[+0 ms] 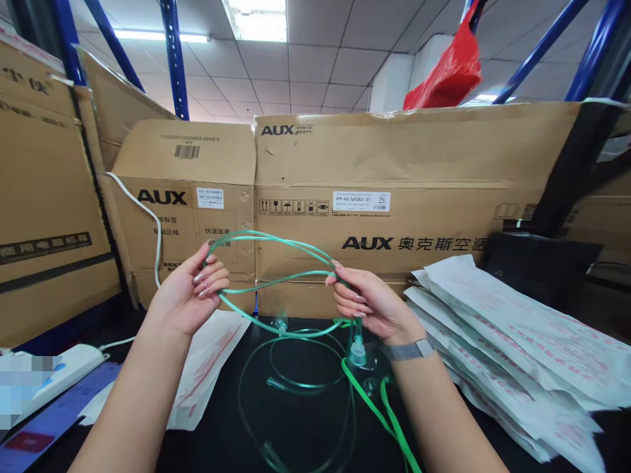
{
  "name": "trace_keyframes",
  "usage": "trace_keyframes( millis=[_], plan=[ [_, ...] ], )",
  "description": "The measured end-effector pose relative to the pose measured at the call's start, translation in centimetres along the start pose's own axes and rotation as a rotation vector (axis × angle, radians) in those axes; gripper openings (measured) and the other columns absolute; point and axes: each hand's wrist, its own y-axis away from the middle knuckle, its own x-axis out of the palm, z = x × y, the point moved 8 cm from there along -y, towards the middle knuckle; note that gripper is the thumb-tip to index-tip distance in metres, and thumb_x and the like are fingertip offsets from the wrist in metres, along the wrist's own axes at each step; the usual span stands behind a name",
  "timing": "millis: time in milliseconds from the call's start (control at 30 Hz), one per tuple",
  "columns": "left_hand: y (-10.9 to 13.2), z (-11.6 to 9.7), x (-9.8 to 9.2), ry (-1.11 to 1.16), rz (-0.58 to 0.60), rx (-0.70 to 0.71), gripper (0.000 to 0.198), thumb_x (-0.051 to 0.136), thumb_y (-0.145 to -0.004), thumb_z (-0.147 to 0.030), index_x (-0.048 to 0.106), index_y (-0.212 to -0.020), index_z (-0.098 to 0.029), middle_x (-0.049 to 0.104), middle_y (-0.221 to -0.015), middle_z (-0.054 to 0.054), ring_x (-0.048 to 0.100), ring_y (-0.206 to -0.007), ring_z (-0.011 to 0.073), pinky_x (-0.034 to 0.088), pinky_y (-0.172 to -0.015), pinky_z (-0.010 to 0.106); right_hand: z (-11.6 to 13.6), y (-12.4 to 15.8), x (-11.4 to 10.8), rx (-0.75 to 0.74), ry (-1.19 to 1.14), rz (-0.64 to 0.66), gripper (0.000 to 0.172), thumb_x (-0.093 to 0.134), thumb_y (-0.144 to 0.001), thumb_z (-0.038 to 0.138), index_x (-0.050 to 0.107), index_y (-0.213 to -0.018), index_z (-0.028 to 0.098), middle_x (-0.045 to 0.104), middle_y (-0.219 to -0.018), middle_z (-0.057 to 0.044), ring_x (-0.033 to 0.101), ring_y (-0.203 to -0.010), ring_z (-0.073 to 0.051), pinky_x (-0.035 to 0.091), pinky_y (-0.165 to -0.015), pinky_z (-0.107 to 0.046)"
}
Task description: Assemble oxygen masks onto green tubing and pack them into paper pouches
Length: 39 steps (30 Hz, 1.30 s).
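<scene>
Raised over the black table, my left hand [200, 289] is closed round the left side of a looped, clear green plastic tube [276, 239]. My right hand [362, 299] grips the same tube's right side, thumb and forefinger pinched together. Several strands stretch between both hands. Just beneath my right hand hangs a pale green connector [357, 352], beside a clear plastic piece that my wrist partly hides. A bright green elastic strap [367, 399] runs down from there. Thinner clear tubing [241, 394] lies coiled on the table, its flared ends showing.
Stacked white printed paper pouches [513, 348] lie at the right, and another white pouch [207, 368] at the left. A white power strip [64, 374] sits far left. Cardboard boxes [419, 171] wall off the back. A red plastic bag [451, 69] hangs above them.
</scene>
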Motion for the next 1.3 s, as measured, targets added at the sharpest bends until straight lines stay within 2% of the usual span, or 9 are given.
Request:
trace_keyframes(
  millis=[133, 233, 300, 467, 567, 733, 833, 967, 1300],
  plan=[
    [-0.1, -0.6, -1.2, 0.126, -0.059, 0.032, 0.035, 0.028, -0.091, -0.021, 0.034, -0.057, -0.019, 0.026, -0.038, -0.009, 0.028, -0.027, 0.0036, 0.027, -0.027, 0.015, -0.4, 0.0, -0.1, 0.016, 0.106, -0.016, 0.026, 0.053, -0.08, 0.034, 0.058, -0.066, 0.012, 0.042, -0.036, 0.008, 0.03, -0.027, -0.001, 0.034, -0.035, -0.016],
    [0.4, -1.2, -1.3, 0.234, -0.052, 0.029, 0.031, 0.032, -0.09, -0.021, 0.03, -0.058, -0.021, 0.026, -0.039, -0.009, 0.029, -0.028, 0.0042, 0.029, -0.028, 0.015, -0.2, -0.2, -0.6, -0.02, 0.188, -0.11, 0.03, 0.055, -0.077, 0.039, 0.058, -0.064, 0.012, 0.061, -0.053, -0.002, 0.057, -0.044, -0.01, 0.047, -0.049, -0.024],
    [0.8, -1.3, -0.7, 0.272, -0.013, 0.008, 0.029, 0.036, -0.087, -0.02, 0.029, -0.059, -0.021, 0.028, -0.04, -0.008, 0.031, -0.029, 0.0043, 0.03, -0.029, 0.015, 0.5, -0.2, -1.2, -0.104, 0.21, -0.194, 0.032, 0.056, -0.076, 0.041, 0.059, -0.064, 0.012, 0.064, -0.058, -0.005, 0.062, -0.052, -0.013, 0.049, -0.055, -0.026],
    [1.3, -0.9, 0.7, 0.247, 0.059, -0.03, 0.027, 0.041, -0.082, -0.013, 0.028, -0.06, -0.021, 0.029, -0.042, -0.008, 0.031, -0.031, 0.0044, 0.031, -0.032, 0.015, 2.1, 0.0, -2.6, -0.304, 0.171, -0.318, 0.03, 0.055, -0.076, 0.042, 0.06, -0.065, 0.014, 0.051, -0.04, 0.006, 0.045, -0.033, -0.005, 0.048, -0.052, -0.023],
    [1.0, -0.8, 0.6, 0.22, 0.062, 0.0, 0.029, 0.039, -0.082, -0.011, 0.025, -0.058, -0.022, 0.024, -0.041, -0.009, 0.029, -0.031, 0.005, 0.029, -0.031, 0.016, 1.8, 0.0, -2.5, -0.239, 0.225, -0.256, 0.03, 0.055, -0.077, 0.042, 0.061, -0.066, 0.015, 0.044, -0.034, 0.009, 0.036, -0.029, -0.003, 0.049, -0.053, -0.025],
    [0.7, -1.4, -0.3, 0.149, 0.015, 0.074, 0.031, 0.039, -0.082, -0.011, 0.024, -0.057, -0.022, 0.024, -0.04, -0.008, 0.028, -0.03, 0.0049, 0.025, -0.029, 0.017, -0.3, 0.3, 0.2, 0.005, 0.531, 0.126, 0.024, 0.059, -0.075, 0.035, 0.067, -0.075, 0.013, 0.068, -0.074, -0.005, 0.061, -0.071, -0.013, 0.046, -0.072, -0.027],
    [0.9, -1.6, 0.3, 0.112, 0.061, 0.111, 0.031, 0.039, -0.082, -0.011, 0.025, -0.056, -0.021, 0.026, -0.039, -0.008, 0.028, -0.03, 0.0046, 0.025, -0.029, 0.017, -0.6, 0.0, 0.3, -0.021, 0.712, 0.126, 0.023, 0.061, -0.073, 0.035, 0.069, -0.082, 0.015, 0.068, -0.088, -0.005, 0.06, -0.084, -0.015, 0.044, -0.078, -0.029],
    [1.0, -1.4, 1.0, 0.096, 0.111, 0.129, 0.031, 0.039, -0.082, -0.012, 0.027, -0.055, -0.02, 0.028, -0.037, -0.008, 0.027, -0.03, 0.0043, 0.025, -0.029, 0.017, -1.3, -0.7, -0.5, -0.012, 0.828, 0.044, 0.022, 0.065, -0.069, 0.035, 0.07, -0.079, 0.017, 0.068, -0.081, -0.004, 0.059, -0.077, -0.015, 0.044, -0.07, -0.027],
    [2.0, -2.1, 1.9, 0.156, 0.16, 0.19, 0.033, 0.042, -0.08, -0.011, 0.022, -0.055, -0.021, 0.025, -0.04, -0.008, 0.03, -0.033, 0.0046, 0.027, -0.031, 0.017, -3.4, -1.1, -1.0, 0.11, 0.776, 0.091, 0.021, 0.063, -0.071, 0.033, 0.066, -0.071, 0.013, 0.061, -0.057, 0.002, 0.045, -0.043, -0.004, 0.034, -0.038, -0.015]
  ],
)
